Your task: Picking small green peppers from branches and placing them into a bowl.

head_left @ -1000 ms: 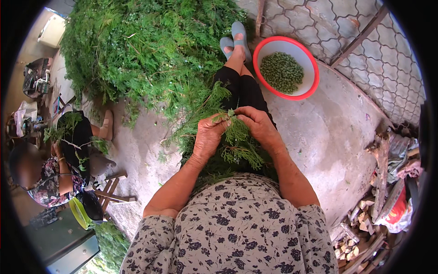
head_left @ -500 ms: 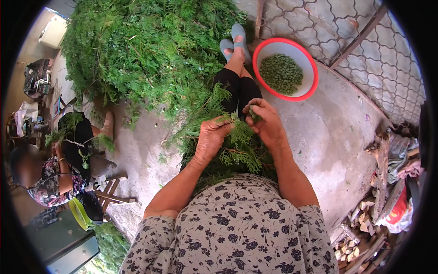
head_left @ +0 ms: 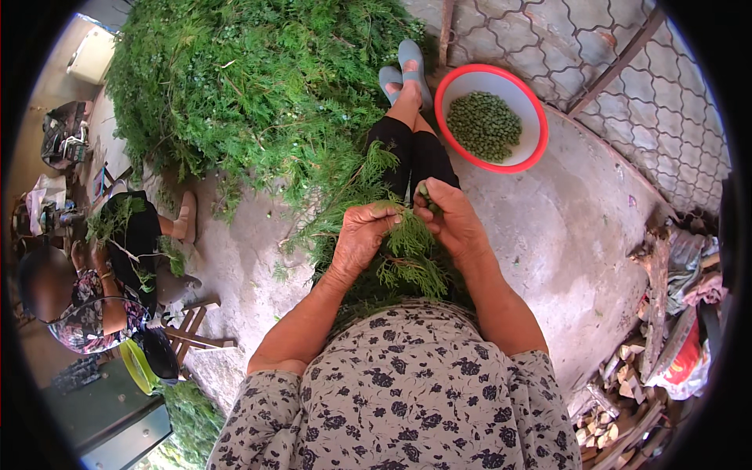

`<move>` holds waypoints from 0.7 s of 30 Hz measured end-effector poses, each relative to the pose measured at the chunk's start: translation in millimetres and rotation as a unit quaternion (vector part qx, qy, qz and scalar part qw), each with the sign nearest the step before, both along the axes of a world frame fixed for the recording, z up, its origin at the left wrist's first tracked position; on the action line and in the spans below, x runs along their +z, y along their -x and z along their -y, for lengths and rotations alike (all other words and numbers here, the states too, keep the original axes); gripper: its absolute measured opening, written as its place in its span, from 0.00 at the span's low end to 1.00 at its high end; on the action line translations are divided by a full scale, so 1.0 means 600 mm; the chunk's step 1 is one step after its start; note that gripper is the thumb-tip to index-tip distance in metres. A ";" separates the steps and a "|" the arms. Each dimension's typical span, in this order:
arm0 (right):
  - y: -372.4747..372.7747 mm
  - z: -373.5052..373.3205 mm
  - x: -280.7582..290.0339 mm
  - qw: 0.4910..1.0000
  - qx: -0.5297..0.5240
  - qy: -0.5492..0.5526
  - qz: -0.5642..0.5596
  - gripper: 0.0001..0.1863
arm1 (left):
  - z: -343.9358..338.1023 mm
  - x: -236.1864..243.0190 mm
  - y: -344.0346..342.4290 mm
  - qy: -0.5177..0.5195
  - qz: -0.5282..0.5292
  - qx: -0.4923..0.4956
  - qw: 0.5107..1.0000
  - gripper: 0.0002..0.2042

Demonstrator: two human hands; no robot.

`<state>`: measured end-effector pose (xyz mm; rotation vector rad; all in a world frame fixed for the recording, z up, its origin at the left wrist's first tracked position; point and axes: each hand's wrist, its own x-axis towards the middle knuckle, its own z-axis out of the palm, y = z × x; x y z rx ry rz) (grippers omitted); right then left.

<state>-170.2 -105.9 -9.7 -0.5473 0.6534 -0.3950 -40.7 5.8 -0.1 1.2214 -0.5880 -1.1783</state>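
Over my lap, my left hand [head_left: 363, 235] pinches a feathery green conifer sprig [head_left: 411, 247], whose fronds hang down between my forearms. Close beside it, almost touching, my right hand [head_left: 448, 215] is closed around several small green cones [head_left: 424, 190] that show between thumb and fingers. More of the cut greenery [head_left: 345, 196] lies across my legs. Beyond the right hand, a white basin [head_left: 537, 129] with a red rim stands on the floor, partly filled with loose green cones [head_left: 484, 127].
A big heap of conifer branches [head_left: 243, 86] spreads at the far left. Another person [head_left: 86, 313] sits at the left with a branch. A wire mesh panel [head_left: 595, 70] leans at the far right; chopped firewood [head_left: 627, 376] and bags lie at the right.
My right hand has shifted slightly and drawn its fingers in around the cones. My left hand keeps its pinch in nearly the same place. The other person's hands moved a little.
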 end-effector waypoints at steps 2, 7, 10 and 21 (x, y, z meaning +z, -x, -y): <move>0.001 0.001 0.014 1.000 -0.003 0.008 0.016 0.05 | -0.003 -0.008 -0.005 0.002 -0.017 0.004 1.000 0.06; 0.011 0.000 0.025 0.986 0.074 0.145 -0.037 0.08 | 0.001 -0.017 -0.008 -0.021 -0.042 0.018 0.999 0.06; 0.007 -0.003 0.032 0.958 0.118 0.251 -0.077 0.09 | 0.001 -0.021 -0.008 -0.003 -0.016 0.016 1.000 0.05; 0.009 0.005 0.011 0.999 -0.012 0.023 0.046 0.09 | 0.007 -0.017 -0.015 0.044 -0.136 0.074 0.987 0.04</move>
